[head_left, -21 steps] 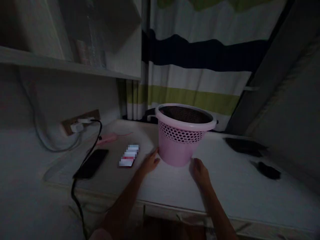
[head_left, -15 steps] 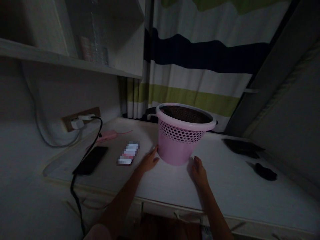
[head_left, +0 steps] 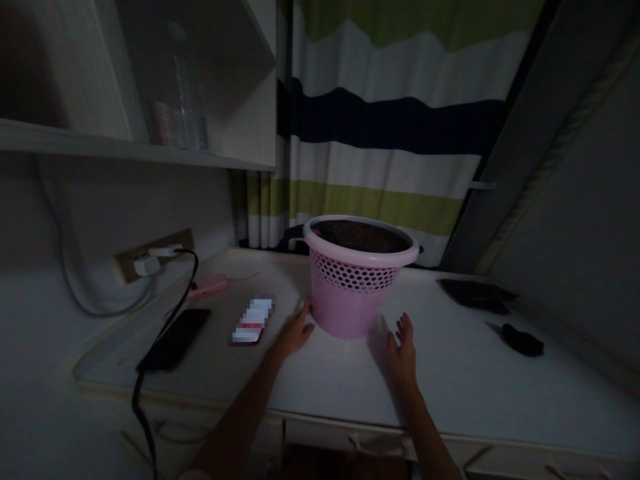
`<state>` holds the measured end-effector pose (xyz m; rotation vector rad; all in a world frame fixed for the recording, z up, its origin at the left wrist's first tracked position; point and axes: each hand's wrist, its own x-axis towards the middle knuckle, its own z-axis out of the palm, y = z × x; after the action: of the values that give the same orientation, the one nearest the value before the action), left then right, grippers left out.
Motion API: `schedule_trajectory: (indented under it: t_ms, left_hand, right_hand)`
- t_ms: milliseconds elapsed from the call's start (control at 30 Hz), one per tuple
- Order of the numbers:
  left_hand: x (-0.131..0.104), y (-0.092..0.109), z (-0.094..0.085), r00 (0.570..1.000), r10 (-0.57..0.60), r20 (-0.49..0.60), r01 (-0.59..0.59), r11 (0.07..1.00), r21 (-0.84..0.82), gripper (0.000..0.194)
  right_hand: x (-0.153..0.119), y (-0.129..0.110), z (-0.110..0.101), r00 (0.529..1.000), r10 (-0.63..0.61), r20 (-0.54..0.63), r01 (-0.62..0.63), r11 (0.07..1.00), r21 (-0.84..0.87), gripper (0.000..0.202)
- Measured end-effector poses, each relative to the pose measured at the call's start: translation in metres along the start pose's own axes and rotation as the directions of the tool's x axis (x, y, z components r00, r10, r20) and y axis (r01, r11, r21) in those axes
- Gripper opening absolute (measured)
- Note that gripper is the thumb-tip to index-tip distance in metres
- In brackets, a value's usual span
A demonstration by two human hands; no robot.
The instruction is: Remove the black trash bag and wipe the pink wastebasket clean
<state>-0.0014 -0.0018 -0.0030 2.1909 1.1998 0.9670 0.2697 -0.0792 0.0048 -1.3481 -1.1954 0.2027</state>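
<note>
A pink plastic basket (head_left: 346, 313) with a band of holes below its rim stands upright on the white desk (head_left: 330, 387). Something dark shows inside it, too dim to make out. At its lower left side is my left hand (head_left: 294, 331), fingers stretched out, fingertips at the basket's wall. My right hand (head_left: 403, 350) is to the right of the basket, apart from it, with spread fingers and nothing in them. Left of my left hand lies a phone with a lit, blurred screen (head_left: 253, 321).
A dark phone (head_left: 175, 340) lies at the left, a black cable (head_left: 193, 267) running past it from the wall socket (head_left: 155, 253). Behind it is a pink device (head_left: 210, 285). Black items (head_left: 523, 340) lie at the right. A shelf (head_left: 225, 160) overhangs the left; a striped curtain (head_left: 390, 160) hangs behind.
My right hand has moved away from the basket to the right and its fingers have spread. My left hand stays at the basket's side. The view has shifted slightly.
</note>
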Motion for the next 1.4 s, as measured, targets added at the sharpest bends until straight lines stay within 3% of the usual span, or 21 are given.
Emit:
schedule_trajectory:
  t_ms: [133, 233, 300, 400, 500, 600, 700, 800, 967, 1100, 1167, 1233, 1333, 1400]
  left_hand:
    - [0.0, 0.0, 0.001, 1.0, -0.004, -0.015, 0.004, 1.0, -0.016, 0.077]
    - [0.0, -0.003, 0.002, 1.0, -0.006, -0.023, 0.006, 1.0, -0.012, 0.078]
    - [0.0, -0.003, 0.003, 1.0, -0.004, -0.015, 0.004, 1.0, -0.024, 0.078]
    - [0.0, -0.003, 0.003, 1.0, -0.004, -0.005, 0.003, 0.999, -0.038, 0.077]
    - [0.0, -0.002, 0.002, 1.0, -0.004, -0.015, 0.004, 1.0, -0.021, 0.076]
    - [0.0, 0.002, -0.001, 1.0, -0.007, -0.004, 0.007, 1.0, -0.005, 0.074]
    - [-0.001, 0.006, -0.003, 1.0, -0.02, 0.011, 0.02, 1.0, -0.006, 0.073]
    - [-0.002, 0.01, -0.005, 0.999, -0.039, 0.018, 0.039, 0.999, -0.009, 0.073]
    - [-0.002, 0.006, -0.001, 1.0, -0.018, 0.005, 0.018, 1.0, -0.008, 0.064]
    - [0.002, 0.004, -0.002, 0.99, -0.037, -0.133, 0.036, 0.999, -0.014, 0.062]
    - [0.006, 0.012, -0.011, 0.96, -0.025, -0.28, 0.034, 0.999, 0.026, 0.061]
    - [0.012, 0.032, -0.028, 0.898, 0.011, -0.44, 0.02, 0.998, 0.066, 0.06]
    - [0.023, 0.08, -0.063, 0.752, 0.097, -0.652, -0.018, 0.992, 0.126, 0.059]
    - [0.033, 0.117, -0.086, 0.652, 0.185, -0.736, -0.082, 0.981, 0.174, 0.057]
  right_hand:
    - [-0.001, -0.026, 0.002, 0.992, -0.042, -0.117, 0.045, 0.999, 0.023, 0.055]
    - [0.006, -0.06, 0.001, 0.967, -0.134, -0.215, 0.152, 0.986, 0.068, 0.048]
    - [0.017, -0.09, -0.003, 0.931, -0.236, -0.277, 0.259, 0.965, 0.047, 0.045]
    - [0.037, -0.141, -0.011, 0.826, -0.453, -0.336, 0.449, 0.889, -0.094, 0.042]
    - [0.058, -0.181, -0.014, 0.73, -0.638, -0.245, 0.59, 0.769, -0.245, 0.039]
    - [0.074, -0.199, -0.008, 0.685, -0.729, 0.013, 0.692, 0.644, -0.327, 0.033]
    - [0.083, -0.201, 0.002, 0.712, -0.684, 0.155, 0.671, 0.6, -0.436, 0.028]
    - [0.087, -0.2, 0.008, 0.747, -0.647, 0.156, 0.622, 0.595, -0.509, 0.031]
    - [0.088, -0.202, 0.008, 0.743, -0.647, 0.171, 0.629, 0.588, -0.509, 0.034]
    - [0.088, -0.204, 0.007, 0.749, -0.635, 0.188, 0.626, 0.588, -0.512, 0.034]
    - [0.088, -0.204, 0.008, 0.752, -0.632, 0.188, 0.625, 0.591, -0.51, 0.033]
    - [0.088, -0.204, 0.008, 0.754, -0.631, 0.185, 0.622, 0.594, -0.511, 0.032]
    - [0.089, -0.204, 0.008, 0.758, -0.625, 0.186, 0.617, 0.595, -0.516, 0.032]
    - [0.089, -0.204, 0.008, 0.763, -0.62, 0.185, 0.611, 0.598, -0.519, 0.032]
